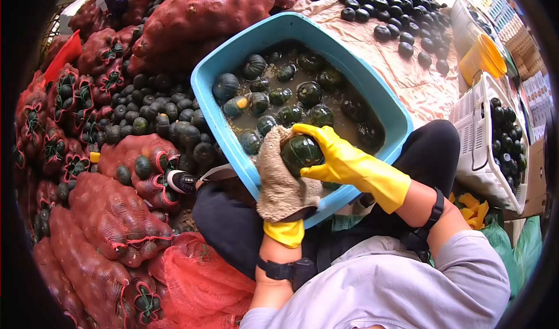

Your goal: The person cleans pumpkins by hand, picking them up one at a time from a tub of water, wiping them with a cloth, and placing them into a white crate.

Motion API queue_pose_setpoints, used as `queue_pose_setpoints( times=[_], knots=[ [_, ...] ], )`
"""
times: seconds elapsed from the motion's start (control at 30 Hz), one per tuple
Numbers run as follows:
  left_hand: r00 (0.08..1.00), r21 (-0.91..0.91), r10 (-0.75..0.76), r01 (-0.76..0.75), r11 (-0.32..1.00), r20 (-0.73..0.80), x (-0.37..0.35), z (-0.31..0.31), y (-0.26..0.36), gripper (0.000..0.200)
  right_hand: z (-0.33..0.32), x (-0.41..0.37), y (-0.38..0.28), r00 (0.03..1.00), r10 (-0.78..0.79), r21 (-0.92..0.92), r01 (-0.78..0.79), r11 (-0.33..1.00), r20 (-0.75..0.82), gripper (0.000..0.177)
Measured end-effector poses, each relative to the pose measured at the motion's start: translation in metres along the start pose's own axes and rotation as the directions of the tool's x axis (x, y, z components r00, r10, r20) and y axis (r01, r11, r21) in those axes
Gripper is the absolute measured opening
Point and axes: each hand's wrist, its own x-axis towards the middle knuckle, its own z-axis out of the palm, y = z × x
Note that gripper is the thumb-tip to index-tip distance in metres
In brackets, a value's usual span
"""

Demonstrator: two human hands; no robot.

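A small dark green pumpkin point(301, 153) is held between my two hands above the near side of a blue tub point(205, 96). My right hand point(343, 161), in a yellow rubber glove, grips it from the right with thumb and fingers around it. On the other side, my left hand point(285, 180) presses a rough beige cloth mitt, worn over a yellow glove, against the pumpkin. The left fingers are hidden inside the mitt. Murky water fills the tub, where several wet green pumpkins point(309, 93) float. One has an orange patch point(236, 105).
Red mesh sacks point(116, 212) of pumpkins crowd the left, beside a loose pumpkin pile point(157, 114). More pumpkins point(402, 15) lie on a pale sheet point(431, 90) at the back right. A white crate point(474, 111) of pumpkins and a yellow bucket point(482, 58) stand right.
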Motion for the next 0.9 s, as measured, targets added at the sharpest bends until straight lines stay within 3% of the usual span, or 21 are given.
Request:
queue_pose_setpoints(
  times=[0.03,0.07,0.1,0.13,0.17,0.2,0.23,0.27,0.3,0.37,0.4,0.47,0.5,0.57,0.6,0.63,0.7,0.73,0.8,0.87,0.9],
  knots=[
    [0.981,-0.053,-0.188,0.19,0.98,0.042,0.002,-0.003,0.012,0.026,0.005,0.0,0.018,0.996,-0.075,0.125,0.081,0.989,-0.051,0.084],
    [0.974,0.365,0.086,-0.159,0.917,0.209,0.003,-0.019,0.001,0.028,-0.006,0.001,0.003,0.973,0.132,0.62,-0.221,0.752,0.188,0.083],
    [0.867,0.64,0.351,-0.499,0.585,0.355,0.001,-0.027,-0.005,0.031,0.017,0.005,0.023,0.979,0.182,0.717,-0.188,0.671,0.087,0.083],
    [0.784,0.675,0.478,-0.601,0.428,0.396,-0.001,-0.029,-0.016,0.026,0.042,0.009,0.042,0.971,0.239,0.8,-0.132,0.585,-0.015,0.083],
    [0.729,0.679,0.552,-0.644,0.352,0.405,-0.008,-0.018,-0.026,0.024,0.048,0.007,0.032,0.954,0.294,0.778,-0.139,0.612,-0.061,0.084],
    [0.705,0.69,0.576,-0.655,0.306,0.413,-0.012,-0.011,-0.031,0.026,0.056,0.005,0.038,0.961,0.218,0.779,-0.003,0.627,-0.172,0.084],
    [0.698,0.704,0.586,-0.651,0.282,0.411,-0.015,-0.008,-0.033,0.031,0.056,0.001,0.047,0.961,0.242,0.708,-0.079,0.702,-0.132,0.08],
    [0.736,0.736,0.542,-0.615,0.283,0.406,-0.024,-0.006,-0.029,0.03,0.05,0.0,0.053,0.959,0.267,0.623,-0.154,0.767,-0.092,0.077],
    [0.764,0.762,0.508,-0.584,0.281,0.398,-0.03,-0.002,-0.022,0.028,0.033,-0.003,0.047,0.909,0.413,0.478,-0.388,0.788,0.057,0.079],
    [0.82,0.816,0.436,-0.512,0.268,0.371,-0.044,0.005,-0.005,0.026,0.009,-0.008,0.051,0.874,0.365,0.829,-0.445,0.337,0.321,0.076],
    [0.895,0.732,0.373,-0.423,0.534,0.245,-0.034,-0.001,-0.004,0.026,-0.012,0.0,0.057,0.888,0.277,0.893,-0.42,0.16,0.368,0.074],
    [0.976,0.323,0.217,-0.198,0.925,-0.026,-0.014,-0.012,-0.001,0.025,-0.082,0.025,0.051,0.934,0.354,0.894,-0.205,0.398,0.056,0.063],
    [0.977,0.264,0.199,-0.174,0.949,-0.073,-0.014,-0.009,0.003,0.024,-0.116,0.044,0.057,0.915,0.263,0.623,-0.017,0.782,-0.305,0.049],
    [0.974,0.143,0.166,-0.144,0.979,-0.156,-0.019,0.001,0.009,0.017,-0.162,0.094,0.069,0.76,0.199,0.599,0.292,0.746,-0.619,0.037],
    [0.969,0.08,0.149,-0.136,0.988,-0.198,-0.021,0.006,0.011,0.016,-0.174,0.118,0.078,0.724,0.4,0.827,0.474,0.303,-0.562,0.037],
    [0.966,0.018,0.133,-0.132,0.991,-0.223,-0.029,0.019,0.014,0.016,-0.175,0.149,0.138,0.91,0.284,0.6,-0.05,0.798,-0.302,0.044],
    [0.936,0.083,0.217,-0.201,0.976,-0.277,-0.007,0.006,0.002,0.019,-0.12,0.111,0.112,0.869,0.479,0.415,-0.486,0.769,0.129,0.061],
    [0.917,0.118,0.258,-0.232,0.965,-0.303,0.004,-0.001,-0.004,0.021,-0.088,0.105,0.084,0.735,0.651,0.168,-0.677,0.716,0.188,0.068],
    [0.893,0.124,0.267,-0.237,0.963,-0.363,0.01,0.0,-0.008,0.021,-0.025,0.096,0.109,0.88,0.472,-0.444,-0.44,0.781,-0.042,0.072],
    [0.877,0.125,0.264,-0.234,0.964,-0.401,0.014,-0.002,-0.012,0.024,0.045,0.103,0.153,0.822,0.421,-0.406,-0.56,0.722,-0.385,0.082],
    [0.873,0.14,0.267,-0.229,0.963,-0.408,0.01,-0.003,-0.012,0.025,0.063,0.1,0.17,0.815,0.387,-0.404,-0.558,0.725,-0.431,0.086]
  ],
)
